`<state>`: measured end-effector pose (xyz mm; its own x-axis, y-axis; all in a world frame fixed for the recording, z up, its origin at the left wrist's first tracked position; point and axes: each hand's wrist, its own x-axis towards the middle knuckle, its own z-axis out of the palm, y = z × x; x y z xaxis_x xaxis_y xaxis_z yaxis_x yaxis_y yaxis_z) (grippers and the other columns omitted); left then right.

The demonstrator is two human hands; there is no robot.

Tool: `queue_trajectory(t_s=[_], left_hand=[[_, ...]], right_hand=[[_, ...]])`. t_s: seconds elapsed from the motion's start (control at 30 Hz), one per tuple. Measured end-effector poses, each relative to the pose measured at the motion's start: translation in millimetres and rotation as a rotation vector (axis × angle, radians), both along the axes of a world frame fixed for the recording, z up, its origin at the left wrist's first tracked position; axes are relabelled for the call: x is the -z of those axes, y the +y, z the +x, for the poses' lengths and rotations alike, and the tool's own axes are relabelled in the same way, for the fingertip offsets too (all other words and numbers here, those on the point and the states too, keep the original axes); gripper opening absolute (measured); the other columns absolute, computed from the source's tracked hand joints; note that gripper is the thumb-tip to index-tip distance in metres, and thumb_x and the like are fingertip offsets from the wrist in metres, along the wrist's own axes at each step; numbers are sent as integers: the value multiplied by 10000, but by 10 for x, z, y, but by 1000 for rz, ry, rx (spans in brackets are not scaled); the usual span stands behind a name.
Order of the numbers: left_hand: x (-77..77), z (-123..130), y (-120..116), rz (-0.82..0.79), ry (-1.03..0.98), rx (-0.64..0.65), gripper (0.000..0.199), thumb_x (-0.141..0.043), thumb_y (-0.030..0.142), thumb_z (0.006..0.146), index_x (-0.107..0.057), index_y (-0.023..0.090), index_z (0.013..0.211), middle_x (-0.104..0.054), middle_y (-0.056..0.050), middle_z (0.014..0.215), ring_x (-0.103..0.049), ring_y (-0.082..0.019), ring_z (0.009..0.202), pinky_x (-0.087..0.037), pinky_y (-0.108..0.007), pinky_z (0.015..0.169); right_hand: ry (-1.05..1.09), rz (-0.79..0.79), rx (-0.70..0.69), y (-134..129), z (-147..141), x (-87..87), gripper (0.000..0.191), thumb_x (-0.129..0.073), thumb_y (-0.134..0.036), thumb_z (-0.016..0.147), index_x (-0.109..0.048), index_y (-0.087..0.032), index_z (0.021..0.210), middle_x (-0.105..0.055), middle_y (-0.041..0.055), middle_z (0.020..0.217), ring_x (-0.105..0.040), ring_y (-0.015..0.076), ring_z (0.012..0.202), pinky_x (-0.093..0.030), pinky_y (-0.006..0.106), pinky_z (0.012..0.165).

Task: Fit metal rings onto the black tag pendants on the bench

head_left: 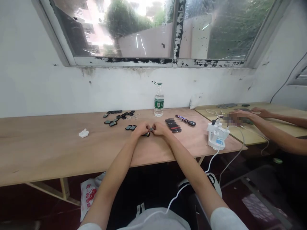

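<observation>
My left hand point(142, 128) and my right hand point(159, 128) meet over the wooden table. The fingertips of both are pinched on a small grey piece point(151, 129) between them; its kind is too small to tell. A black flat piece point(146, 134) lies just under my left fingers, partly hidden. Left of my left hand lie two black-rimmed grey rectangular pieces point(130, 127) side by side. Farther back is a loose group of similar dark pieces point(112, 121), with small pale bits point(131, 117) scattered near them. To the right of my right hand rests a phone point(173, 125).
A water bottle point(159, 103) stands at the back by the wall. Right of the phone are a snack wrapper point(181, 118) and a dark oval object point(192, 123). A white power strip point(217, 136) with cables stands at the right. Crumpled tissue point(83, 133) lies left. Another person's arm point(271, 127) reaches over the adjoining table.
</observation>
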<state>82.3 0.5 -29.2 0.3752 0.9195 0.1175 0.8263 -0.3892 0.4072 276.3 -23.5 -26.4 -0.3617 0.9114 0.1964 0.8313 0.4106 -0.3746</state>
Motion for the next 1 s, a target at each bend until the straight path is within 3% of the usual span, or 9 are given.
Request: queue_trajectory(t_s=[0.27,0.43,0.6,0.7,0.8,1.0], left_hand=[[-16,-26,-60,43,-11,23,168,-748,104,764,-883,197,804,-826,-64,847,-741,-242,836,-585,-313,808],[-40,-40,-109,36,-7,19,166,-734,115,783,-876,200,799,-825,-65,844,-752,-244,844,-590,-317,818],[-65,-51,-157,40,0,29,170,-730,106,809,-872,199,818,-833,-65,885,-757,-249,881,-580,-316,851],[-69,-54,-169,43,2,33,174,-724,106,819,-870,199,832,-834,-58,883,-751,-242,865,-574,-312,842],[-68,-59,-170,39,-9,33,185,-714,101,825,-872,194,851,-829,-54,862,-748,-238,848,-572,-309,835],[-58,-81,-145,50,4,27,133,-748,142,822,-869,195,833,-830,-63,876,-749,-249,863,-580,-318,847]], right_hand=[[172,65,-92,155,41,159,198,-826,-201,847,-717,-179,1011,-792,72,995,-692,200,846,-476,250,688],[330,80,-153,250,54,236,117,-726,-137,903,-730,-173,1014,-794,59,949,-701,187,829,-519,256,753],[335,76,-150,335,96,293,231,-724,-99,909,-778,-157,1126,-819,90,1064,-735,193,912,-541,255,809],[256,44,-175,341,108,302,252,-767,-133,915,-802,-172,1162,-819,102,1151,-748,200,952,-547,255,827],[235,3,-182,320,97,294,220,-755,-143,931,-812,-169,1142,-830,102,1112,-758,204,940,-557,259,827],[427,15,-143,314,121,243,125,-725,-131,915,-804,-153,1009,-842,94,1015,-768,211,935,-585,294,874]])
